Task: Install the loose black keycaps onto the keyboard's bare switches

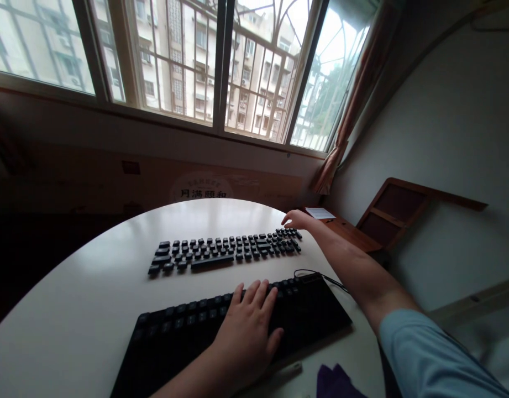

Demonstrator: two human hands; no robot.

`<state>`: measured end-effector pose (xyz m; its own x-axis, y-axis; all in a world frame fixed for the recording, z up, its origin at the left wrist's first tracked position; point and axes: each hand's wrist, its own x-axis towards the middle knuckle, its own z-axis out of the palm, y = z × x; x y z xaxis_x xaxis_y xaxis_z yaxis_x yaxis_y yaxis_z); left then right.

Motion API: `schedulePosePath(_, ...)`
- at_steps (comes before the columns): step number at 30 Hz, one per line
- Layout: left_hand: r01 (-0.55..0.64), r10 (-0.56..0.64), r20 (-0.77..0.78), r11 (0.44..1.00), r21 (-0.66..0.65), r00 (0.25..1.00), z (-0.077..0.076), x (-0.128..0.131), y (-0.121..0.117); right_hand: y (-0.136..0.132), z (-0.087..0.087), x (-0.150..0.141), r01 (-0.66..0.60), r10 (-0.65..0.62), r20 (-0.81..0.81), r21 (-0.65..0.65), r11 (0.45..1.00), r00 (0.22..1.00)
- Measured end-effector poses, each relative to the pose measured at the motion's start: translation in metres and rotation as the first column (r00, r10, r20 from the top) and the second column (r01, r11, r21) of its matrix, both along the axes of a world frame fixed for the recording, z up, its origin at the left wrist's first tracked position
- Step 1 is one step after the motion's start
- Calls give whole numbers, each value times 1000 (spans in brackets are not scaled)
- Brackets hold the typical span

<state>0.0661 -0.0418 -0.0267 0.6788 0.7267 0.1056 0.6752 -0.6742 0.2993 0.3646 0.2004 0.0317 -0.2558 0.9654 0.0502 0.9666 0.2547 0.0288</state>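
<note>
A black keyboard base [312, 312] lies on the white round table [92, 298] close to me. My left hand [248, 331] rests flat on its middle, fingers stretched out. Farther off, loose black keycaps [225, 250] are laid out on the table in keyboard rows. My right hand [295, 221] reaches out to the right end of those keycaps, fingertips at the far corner keys. Whether it holds a keycap I cannot make out.
A black cable [320, 275] runs from the keyboard base off the table's right edge. A purple cloth [335, 382] lies at the near edge. A wooden desk [349, 231] with a white paper [319, 213] stands to the right under the window.
</note>
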Motion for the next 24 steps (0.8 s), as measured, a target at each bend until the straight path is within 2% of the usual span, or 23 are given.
schedulePosePath(3,6,-6,24,1000,-2,1000,-3,-1,1,14,-6,-3,-12,15,37,-66,998,999)
schedulePosePath(8,5,-5,20,1000,-16,1000,-6,-2,2,27,-13,-9,-16,25,92,-105,994,995)
schedulePosePath(14,11,-11,63,1000,4,998,-9,-1,1,31,-15,-14,-10,35,144,-170,985,989)
schedulePosePath(24,15,-15,1,1000,-3,1000,-6,0,2,36,-20,-17,15,25,186,-212,977,982)
